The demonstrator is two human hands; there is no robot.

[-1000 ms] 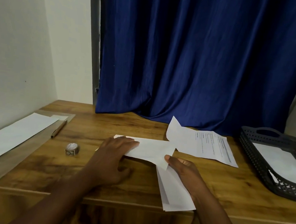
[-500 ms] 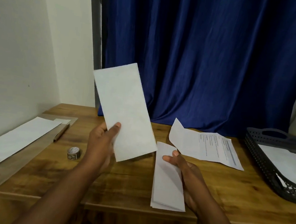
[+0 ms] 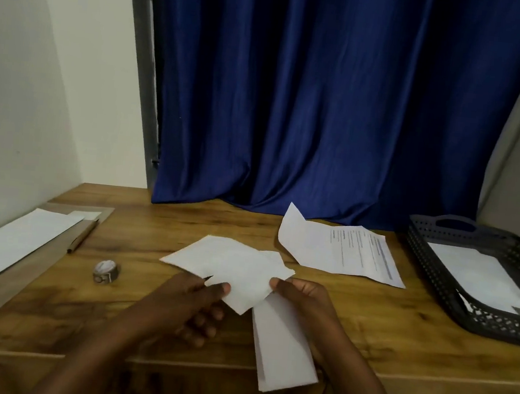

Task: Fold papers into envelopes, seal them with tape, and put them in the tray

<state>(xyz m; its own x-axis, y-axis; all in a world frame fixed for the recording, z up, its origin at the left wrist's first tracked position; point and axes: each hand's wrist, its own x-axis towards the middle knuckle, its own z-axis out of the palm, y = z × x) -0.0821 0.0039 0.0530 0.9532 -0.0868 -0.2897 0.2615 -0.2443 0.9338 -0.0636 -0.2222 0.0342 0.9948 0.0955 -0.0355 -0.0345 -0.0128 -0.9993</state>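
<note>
Envelope now lowered from upright to flat over table, both hands on it.
L hand pinches its near edge, thumb on top; R hand pinches right corner, w/ folded paper under palm. Tape roll left, tray far right. Risk: loose pinch lets envelope slip or crease before paper goes in.

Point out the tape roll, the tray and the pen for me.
tape roll (image 3: 106,271), head view, on its side wall.
tray (image 3: 430,268), head view, on its near left wall.
pen (image 3: 82,236), head view, mid-barrel.
</note>
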